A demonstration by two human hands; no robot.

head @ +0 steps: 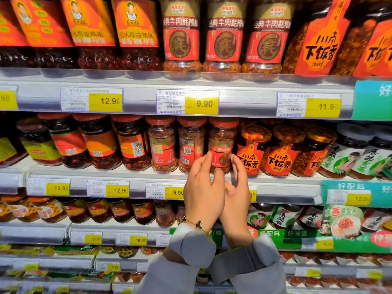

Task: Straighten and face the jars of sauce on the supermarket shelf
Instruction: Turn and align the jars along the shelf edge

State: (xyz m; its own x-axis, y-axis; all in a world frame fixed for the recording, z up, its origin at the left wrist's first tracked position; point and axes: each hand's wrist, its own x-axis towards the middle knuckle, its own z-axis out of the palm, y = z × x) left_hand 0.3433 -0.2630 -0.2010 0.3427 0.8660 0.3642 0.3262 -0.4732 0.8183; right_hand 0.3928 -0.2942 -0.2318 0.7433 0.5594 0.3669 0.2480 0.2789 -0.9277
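On the middle shelf stands a red-lidded chilli sauce jar (222, 138), its red label turned partly to the front. My left hand (202, 188) grips its lower left side, with the thumb on the front near the base. My right hand (237, 190) curls around its lower right side. Left of it, two matching jars (163, 143) (191, 145) show a side panel and a barcode. Further left, dark jars with orange-red labels (131, 143) stand twisted, barcodes outward.
Orange-labelled jars (251, 151) stand close on the right, facing forward. The shelf edge (135, 172) carries yellow price tags. The shelf above holds front-facing jars (222, 39); more jars fill the lower shelves (121, 211).
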